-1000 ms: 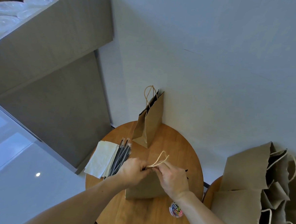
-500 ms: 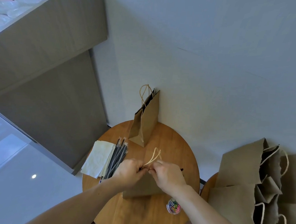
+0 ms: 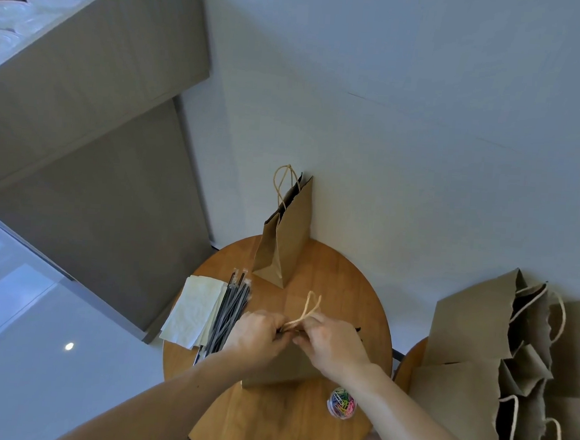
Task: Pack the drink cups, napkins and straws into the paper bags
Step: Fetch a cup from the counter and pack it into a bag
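Takeaway café — paper bags (image 3: 472,335), straws (image 3: 230,312), napkins (image 3: 194,311)

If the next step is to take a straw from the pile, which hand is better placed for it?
Probably left. The left hand is right beside the straws; the right hand is across the bag from them.

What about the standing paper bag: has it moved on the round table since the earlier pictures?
No. The standing paper bag keeps its place at the far edge of the round table, against the wall; only the camera shifted.
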